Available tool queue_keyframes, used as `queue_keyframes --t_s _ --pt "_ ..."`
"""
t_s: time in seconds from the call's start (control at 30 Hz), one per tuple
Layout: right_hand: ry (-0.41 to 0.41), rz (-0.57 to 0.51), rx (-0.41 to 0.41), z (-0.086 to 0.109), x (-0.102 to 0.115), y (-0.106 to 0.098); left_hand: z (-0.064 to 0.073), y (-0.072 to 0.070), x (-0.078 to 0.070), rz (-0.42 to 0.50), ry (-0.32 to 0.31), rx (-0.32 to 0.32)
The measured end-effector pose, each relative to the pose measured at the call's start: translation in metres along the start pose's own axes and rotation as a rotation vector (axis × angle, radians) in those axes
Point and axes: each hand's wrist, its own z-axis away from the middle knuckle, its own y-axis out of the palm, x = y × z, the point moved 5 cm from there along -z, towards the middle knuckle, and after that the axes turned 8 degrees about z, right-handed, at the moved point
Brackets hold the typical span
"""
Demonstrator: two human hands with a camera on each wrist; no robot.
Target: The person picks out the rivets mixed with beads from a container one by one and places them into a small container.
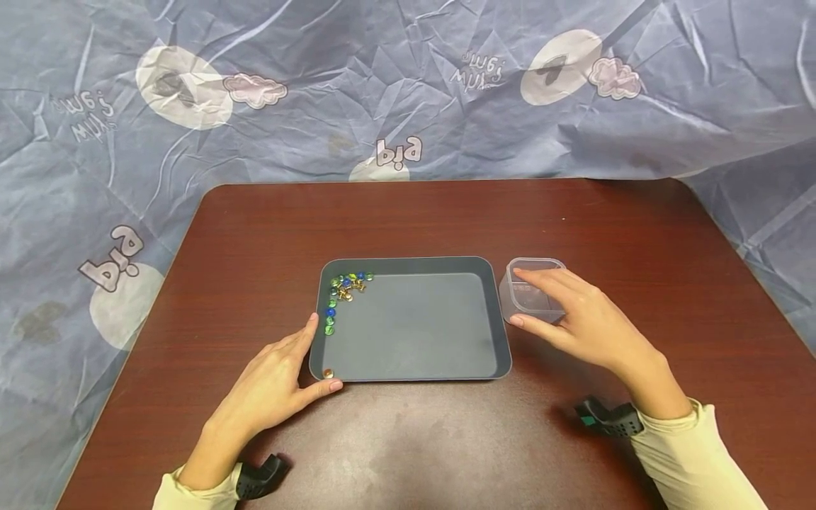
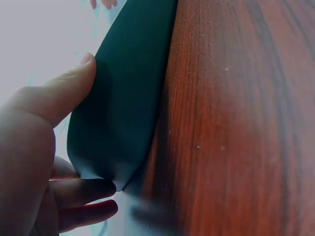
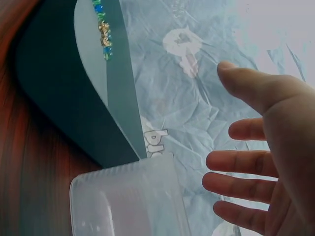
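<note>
A shallow grey tray lies on the table. Green and blue glass marbles line its far left corner, with several small gold pieces that resemble thumbtacks among them. One more gold piece sits alone in the near left corner. My left hand spans that corner with fairly straight fingers, thumb against the front wall and fingers along the left side. Over a clear plastic box beside the tray's right end, my right hand hovers, fingers spread and holding nothing.
The reddish-brown wooden table extends around the tray and box. Behind it hangs a creased grey-blue printed cloth. A black wrist camera is strapped to the right wrist, another to the left.
</note>
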Motion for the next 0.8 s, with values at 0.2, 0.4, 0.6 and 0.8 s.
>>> queue_keyframes --t_s 0.2,0.4,0.6,0.8 --pt "-0.019 -0.007 0.012 -0.008 0.005 0.005 0.001 0.000 0.001 0.005 -0.008 0.001" --pt "-0.048 -0.042 -0.003 -0.014 0.005 0.010 0.001 0.000 0.001 0.011 -0.005 -0.002" --pt "-0.086 -0.079 -0.032 -0.020 0.004 0.014 0.000 0.001 0.001 0.020 -0.008 -0.002" --pt "-0.084 -0.097 -0.011 -0.026 0.004 0.017 0.001 0.001 0.001 0.024 -0.022 0.002"
